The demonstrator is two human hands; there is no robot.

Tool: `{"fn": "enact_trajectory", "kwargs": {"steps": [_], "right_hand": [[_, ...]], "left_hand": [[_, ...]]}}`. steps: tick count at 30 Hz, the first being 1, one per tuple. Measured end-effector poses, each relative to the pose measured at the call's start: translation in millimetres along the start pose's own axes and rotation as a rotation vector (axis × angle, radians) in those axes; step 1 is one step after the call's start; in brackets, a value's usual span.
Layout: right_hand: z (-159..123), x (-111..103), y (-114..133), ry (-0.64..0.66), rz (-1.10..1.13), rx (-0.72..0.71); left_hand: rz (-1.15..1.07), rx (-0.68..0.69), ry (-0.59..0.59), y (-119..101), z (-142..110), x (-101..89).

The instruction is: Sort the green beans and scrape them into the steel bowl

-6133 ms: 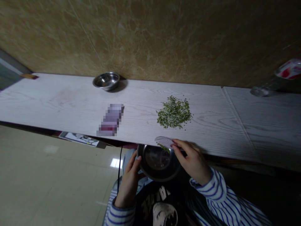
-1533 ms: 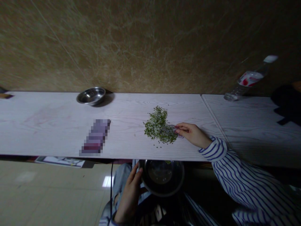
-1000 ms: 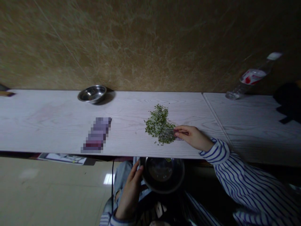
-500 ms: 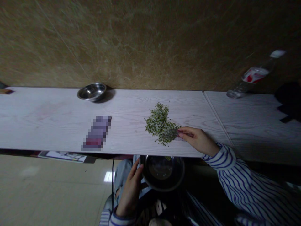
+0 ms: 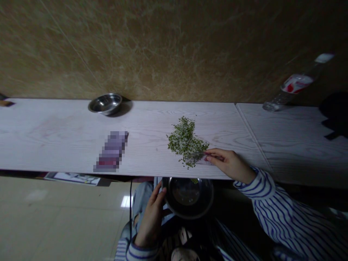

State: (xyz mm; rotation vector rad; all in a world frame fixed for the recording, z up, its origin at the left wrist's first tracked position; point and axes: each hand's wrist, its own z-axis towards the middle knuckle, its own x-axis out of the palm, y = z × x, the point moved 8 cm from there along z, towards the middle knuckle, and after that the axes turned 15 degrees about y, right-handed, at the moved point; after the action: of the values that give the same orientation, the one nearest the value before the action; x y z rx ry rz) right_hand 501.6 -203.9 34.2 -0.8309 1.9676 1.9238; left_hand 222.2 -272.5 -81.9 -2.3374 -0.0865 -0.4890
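1. Pale wood-grain table [image 5: 146, 130] against a brown marbled wall [image 5: 174, 50]; dim lighting.
2. Left hand [image 5: 151, 214]: thumb and fingers clamped on the left rim of a large metal bowl [image 5: 205, 201], at the table's near edge. Few green bits [image 5: 194, 180] inside, far side.
3. Right hand [image 5: 231, 165]: thumb and fingers pinched together on a thin translucent sheet [image 5: 201, 161], at the near right side of a pile of small green pieces [image 5: 183, 136] lying loose on the table. Cannot tell whether over or under the pieces.
4. Possible faults: pieces scattered, or pushed over the near edge, by too quick a sweep; pieces spilled from the sheet by tilting; bowl tipped by a loosened one-handed grip.
5. Markings: red-and-white label [image 5: 295, 86] on a clear bottle [image 5: 299, 82], brand unreadable. Pale lettering [image 5: 185, 235] on a dark shirt [image 5: 171, 235], illegible.
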Motion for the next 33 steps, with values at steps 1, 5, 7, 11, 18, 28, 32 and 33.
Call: {"fn": "enact_trajectory", "kwargs": {"steps": [1,5,7,11,18,28,32,33], "right_hand": [[-1.0,-1.1,-1.1,-0.009,0.003,0.001],[-4.2,-3.8,-5.9,-0.044,-0.001,0.011],[-5.1,-2.2,-7.0,-0.050,-0.003,0.012],[-5.3,6.4,-4.3,-0.026,0.004,0.008],[-7.7,8.1,1.0,-0.027,0.008,0.021],[-25.4,-6.2,-9.6,-0.079,0.049,0.090],[-30.1,-8.8,-14.5,-0.113,0.017,0.098],[-30.1,-8.3,-14.9,-0.109,0.018,0.097]], "left_hand": [[0.004,-0.004,-0.007,-0.3,-0.3,-0.2],[0.009,-0.006,-0.020,-1.5,-1.5,-1.3],[0.000,-0.001,-0.005,-1.0,-1.3,-1.0],[-0.003,0.012,0.012,0.1,0.2,-1.2],[0.002,-0.002,0.004,-1.5,1.2,0.4],[-0.022,0.002,0.003,1.0,2.1,-1.7],[-0.016,-0.005,0.009,2.4,2.6,-1.5],[-0.012,-0.004,0.005,2.7,2.5,-2.0]]}}
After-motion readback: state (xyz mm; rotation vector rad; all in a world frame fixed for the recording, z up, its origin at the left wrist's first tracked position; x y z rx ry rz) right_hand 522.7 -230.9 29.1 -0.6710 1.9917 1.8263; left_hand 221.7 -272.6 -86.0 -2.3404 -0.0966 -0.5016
